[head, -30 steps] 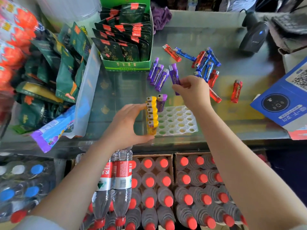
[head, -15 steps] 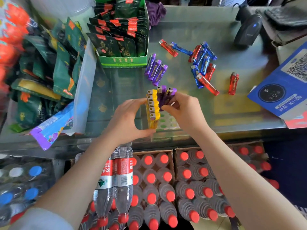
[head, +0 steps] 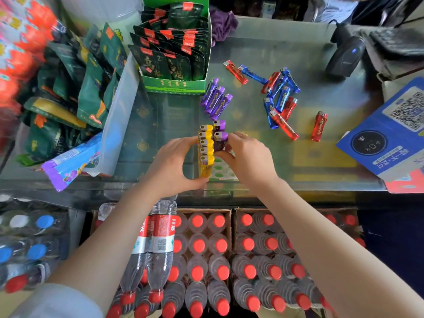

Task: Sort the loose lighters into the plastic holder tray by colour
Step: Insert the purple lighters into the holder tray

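At desk centre, your left hand (head: 171, 166) braces the yellow lighters (head: 205, 145) standing in the holder tray (head: 221, 173); your right hand (head: 249, 157) pinches a purple lighter (head: 220, 140) into the next column. Three loose purple lighters (head: 215, 98) lie at 12 o'clock. Push off-centre and the row may topple.
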{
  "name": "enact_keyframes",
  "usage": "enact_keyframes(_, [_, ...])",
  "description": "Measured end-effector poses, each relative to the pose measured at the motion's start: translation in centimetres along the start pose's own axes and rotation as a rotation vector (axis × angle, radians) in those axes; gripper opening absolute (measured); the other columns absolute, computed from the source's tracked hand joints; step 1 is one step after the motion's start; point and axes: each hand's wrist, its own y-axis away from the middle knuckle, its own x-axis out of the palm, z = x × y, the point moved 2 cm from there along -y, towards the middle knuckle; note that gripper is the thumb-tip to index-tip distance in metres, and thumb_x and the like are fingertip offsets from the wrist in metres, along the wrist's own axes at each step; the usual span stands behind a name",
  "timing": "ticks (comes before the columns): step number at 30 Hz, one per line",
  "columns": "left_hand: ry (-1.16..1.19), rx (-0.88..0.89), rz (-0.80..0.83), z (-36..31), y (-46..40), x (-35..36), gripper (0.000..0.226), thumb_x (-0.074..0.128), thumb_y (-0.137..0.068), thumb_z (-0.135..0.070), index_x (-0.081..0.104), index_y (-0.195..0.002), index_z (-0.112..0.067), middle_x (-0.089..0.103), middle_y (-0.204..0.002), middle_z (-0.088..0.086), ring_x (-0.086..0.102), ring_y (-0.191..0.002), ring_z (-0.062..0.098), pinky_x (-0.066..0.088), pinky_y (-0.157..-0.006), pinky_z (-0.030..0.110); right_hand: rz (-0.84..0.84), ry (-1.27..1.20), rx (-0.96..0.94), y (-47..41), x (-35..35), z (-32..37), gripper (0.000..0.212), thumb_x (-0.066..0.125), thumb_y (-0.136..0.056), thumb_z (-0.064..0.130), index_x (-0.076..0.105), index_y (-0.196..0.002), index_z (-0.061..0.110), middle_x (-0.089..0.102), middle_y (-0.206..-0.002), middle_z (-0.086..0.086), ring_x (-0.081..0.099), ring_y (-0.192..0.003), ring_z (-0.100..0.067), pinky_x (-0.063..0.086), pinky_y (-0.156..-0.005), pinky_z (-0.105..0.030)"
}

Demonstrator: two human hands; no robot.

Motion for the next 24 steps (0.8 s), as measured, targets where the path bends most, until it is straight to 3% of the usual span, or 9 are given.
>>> enact_keyframes(6, [0.002,-0.011,0.003,-0.1,0.1,0.0,0.070,0.071,-0.060,-0.046,0.046,-0.122,-0.027,0.053,-0.123,-0.007,0.042,-0.115,0.013,0.037,-0.095,0.035,0.050,0.040,0.035,0.2,0.1,0.1,0.026,0.057,-0.087,0.032,0.057,-0.097,0.008,0.062,-0.099,-0.009,0.060,-0.086,-0.033,0.037,-0.059,-0.030])
enact_keyframes(10, [-0.003,-0.003,-0.003,-0.2,0.2,-0.1,0.074,0.069,-0.059,-0.048,0.044,-0.124,-0.025,0.053,-0.124,-0.004,0.043,-0.115,0.014,0.035,-0.095,0.034,0.187,-0.032,-0.044,-0.6,-0.8,-1.7,0.015,0.057,-0.087,0.019,0.063,-0.100,0.014,0.064,-0.101,-0.006,0.061,-0.088,-0.030,0.052,-0.072,-0.039])
enact_keyframes(14, [-0.001,0.010,-0.004,-0.2,0.2,-0.2,0.076,0.061,-0.057,-0.056,0.044,-0.124,-0.024,0.053,-0.125,-0.004,0.043,-0.115,0.014,0.034,-0.094,0.032,0.068,-0.127,-0.039,-2.3,-0.8,-3.7,0.026,0.044,-0.087,0.003,0.065,-0.099,0.010,0.065,-0.099,-0.012,0.061,-0.087,-0.033,0.053,-0.073,-0.046])
enact_keyframes(17, [0.010,0.014,-0.007,-0.1,0.3,-0.3,0.077,0.062,-0.058,-0.054,0.044,-0.125,-0.021,0.051,-0.122,-0.006,0.041,-0.112,0.009,0.032,-0.093,0.028,0.059,-0.141,-0.032,-4.4,0.3,-3.5,0.034,0.039,-0.089,0.000,0.057,-0.115,0.013,0.062,-0.100,-0.015,0.059,-0.084,-0.035,0.053,-0.072,-0.049])
enact_keyframes(21, [0.031,0.022,-0.019,0.2,0.4,-0.4,0.073,0.061,-0.059,-0.050,0.044,-0.123,-0.021,0.041,-0.116,-0.016,0.032,-0.106,-0.005,0.028,-0.093,0.024,0.155,-0.014,-0.017,-6.9,1.3,-2.7,0.051,0.036,-0.088,-0.004,0.046,-0.131,0.021,0.053,-0.122,-0.016,0.059,-0.091,-0.037,0.051,-0.069,-0.040])
enact_keyframes(24, [0.030,0.026,-0.007,0.2,0.3,-0.4,0.072,0.059,-0.059,-0.051,0.044,-0.123,-0.021,0.041,-0.116,-0.017,0.032,-0.106,-0.005,0.028,-0.093,0.024,0.142,0.072,-0.009,-7.4,1.4,-2.6,0.038,0.038,-0.093,0.009,0.049,-0.127,0.023,0.050,-0.119,-0.016,0.059,-0.084,-0.036,0.043,-0.060,-0.033])
